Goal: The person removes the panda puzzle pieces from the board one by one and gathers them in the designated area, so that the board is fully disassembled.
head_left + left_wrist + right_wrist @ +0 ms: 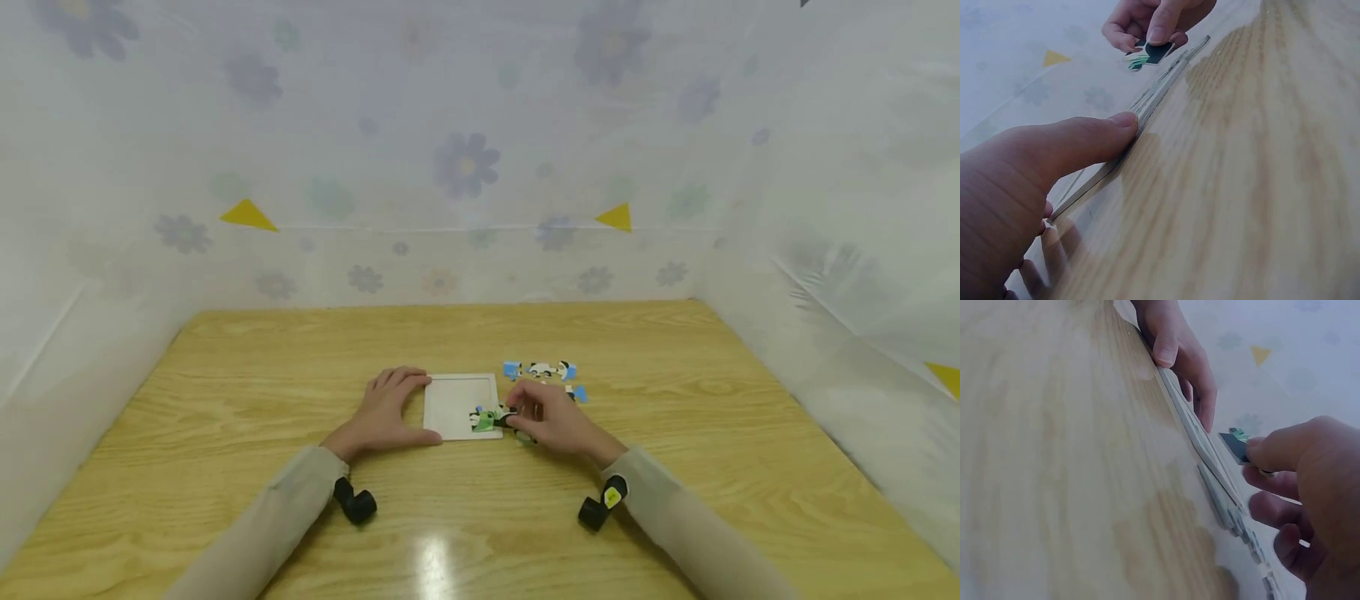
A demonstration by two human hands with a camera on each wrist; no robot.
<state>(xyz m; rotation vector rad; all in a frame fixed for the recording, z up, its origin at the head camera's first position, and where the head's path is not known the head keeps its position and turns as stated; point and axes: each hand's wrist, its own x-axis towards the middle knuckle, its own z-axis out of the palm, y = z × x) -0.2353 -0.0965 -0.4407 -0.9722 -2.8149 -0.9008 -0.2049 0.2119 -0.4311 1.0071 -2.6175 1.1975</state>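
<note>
A white square puzzle tray (459, 398) lies flat on the wooden table (480, 517). My left hand (392, 408) rests against its left edge, thumb (1088, 137) pressed along the near edge of the tray (1147, 103), fingers straight. My right hand (543, 414) pinches a green-and-black puzzle piece (487, 418) over the tray's near right corner; the same piece (1147, 55) shows between thumb and forefinger, and again in the right wrist view (1238, 442) just above the tray (1194, 434). Loose blue-and-white pieces (542, 369) lie beyond the right hand.
Floral white sheeting (465, 167) walls the table at the back and both sides. A further blue piece (579, 393) lies right of the hand. Bare wood stretches in front of and to the left of the tray.
</note>
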